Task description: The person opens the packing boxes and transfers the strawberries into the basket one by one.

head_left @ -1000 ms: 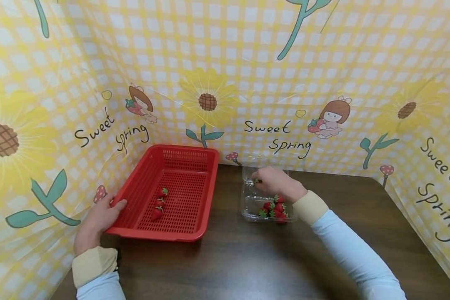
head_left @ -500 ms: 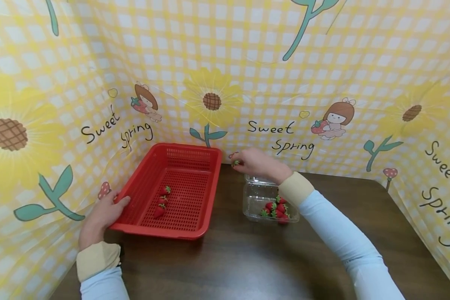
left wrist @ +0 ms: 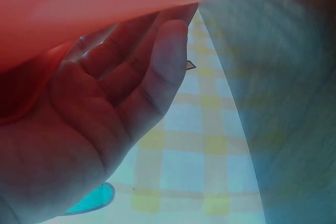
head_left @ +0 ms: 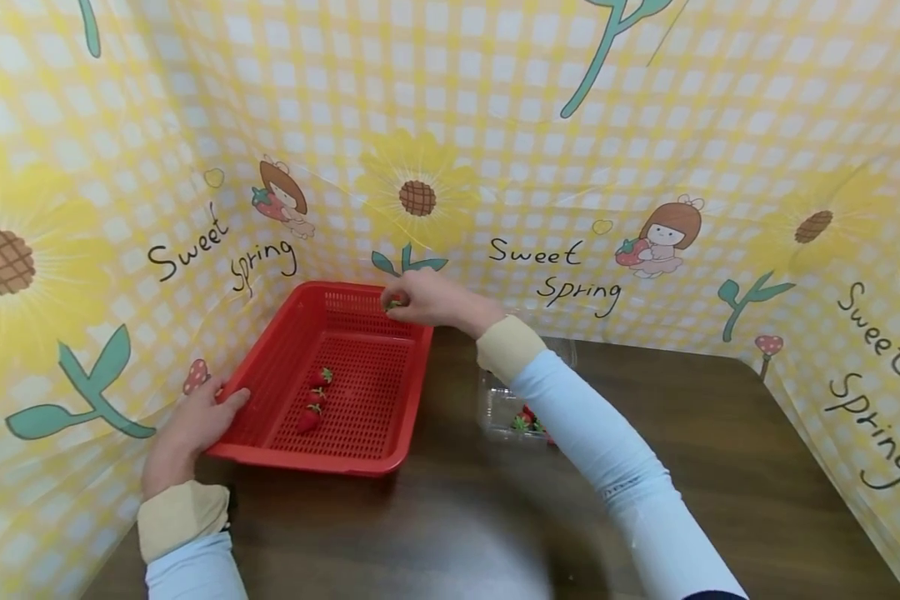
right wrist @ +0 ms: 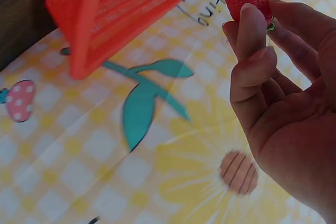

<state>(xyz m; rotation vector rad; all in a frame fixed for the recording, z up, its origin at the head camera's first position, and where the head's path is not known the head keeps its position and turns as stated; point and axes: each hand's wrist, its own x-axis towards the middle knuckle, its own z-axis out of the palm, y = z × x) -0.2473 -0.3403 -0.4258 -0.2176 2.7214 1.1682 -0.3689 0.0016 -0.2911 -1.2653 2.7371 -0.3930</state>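
Observation:
In the head view my left hand [head_left: 198, 421] grips the left rim of a red perforated plastic basket [head_left: 412, 408], thumb over the edge. From the left wrist view its fingers [left wrist: 168, 56] curl beneath the rim. Several strawberries [head_left: 309, 419] lie in a line on the basket's floor. Over the basket's far right corner, my right hand [head_left: 438, 298] pinches a strawberry [right wrist: 247, 2] between thumb and fingers, its red tip and green leaves showing. A clear plastic box [head_left: 497, 408] stands right of the basket, partly covered by my right arm, with some strawberries [head_left: 522, 421] in view.
A dark wooden table [head_left: 450, 517] carries the basket and the box. A yellow checked cloth [head_left: 510, 167] with flowers and lettering hangs behind and along both sides, close to the basket's far and left edges.
My right hand has come up from the clear box and moved left with a strawberry to above the basket's far right corner. The left hand keeps its hold on the rim.

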